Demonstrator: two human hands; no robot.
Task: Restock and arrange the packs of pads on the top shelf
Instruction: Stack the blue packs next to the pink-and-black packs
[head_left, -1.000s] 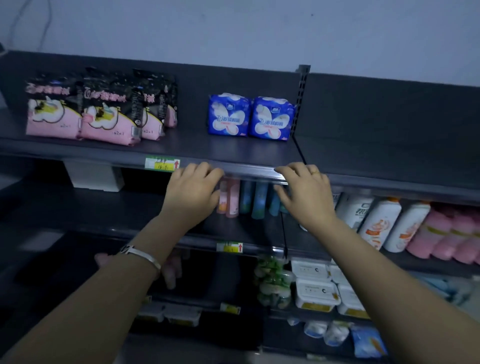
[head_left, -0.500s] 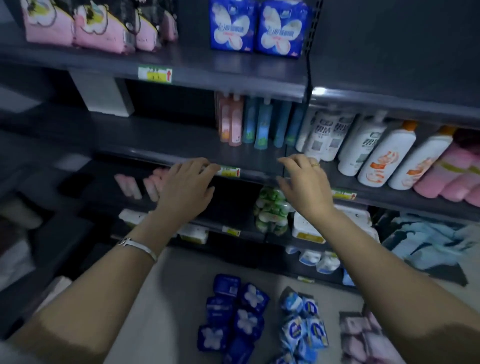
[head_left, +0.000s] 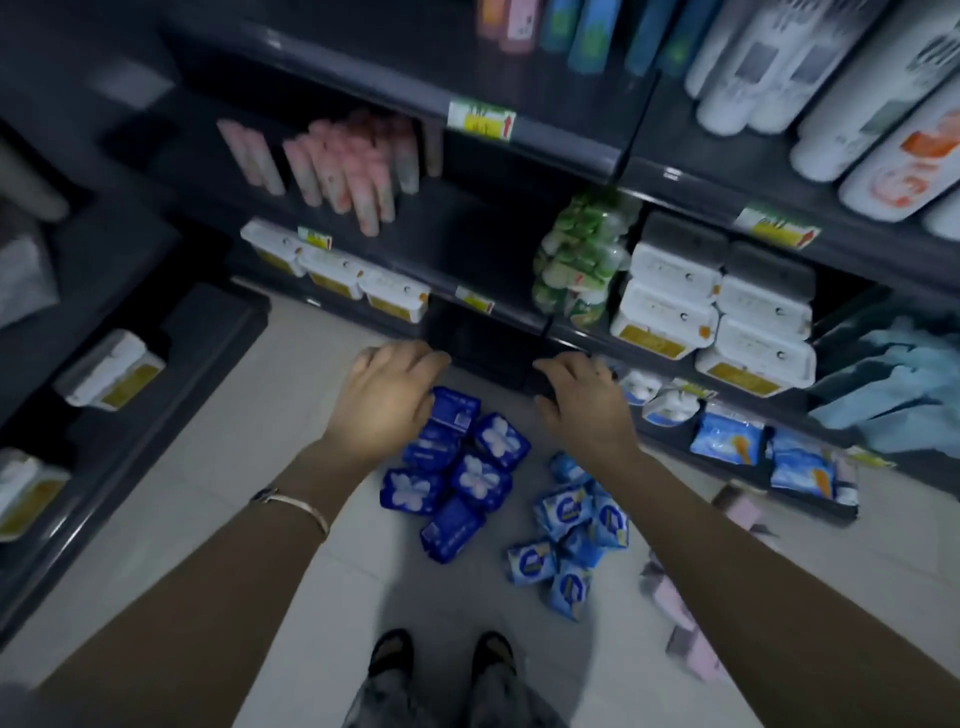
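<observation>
We look down on a pale, smooth floor (head_left: 322, 519) at the foot of dark metal shelving (head_left: 519, 156). There, glossy, pillowy dark blue packs (head_left: 457, 478) lie heaped just beside a pile of light blue packs (head_left: 571, 525), with blurred pink packs (head_left: 691, 639) further right. Our left hand (head_left: 387, 400) and right hand (head_left: 584, 410) hang over the piles, fingers loosely bent and holding nothing; whether the left touches the topmost dark blue pack we cannot tell.
</observation>
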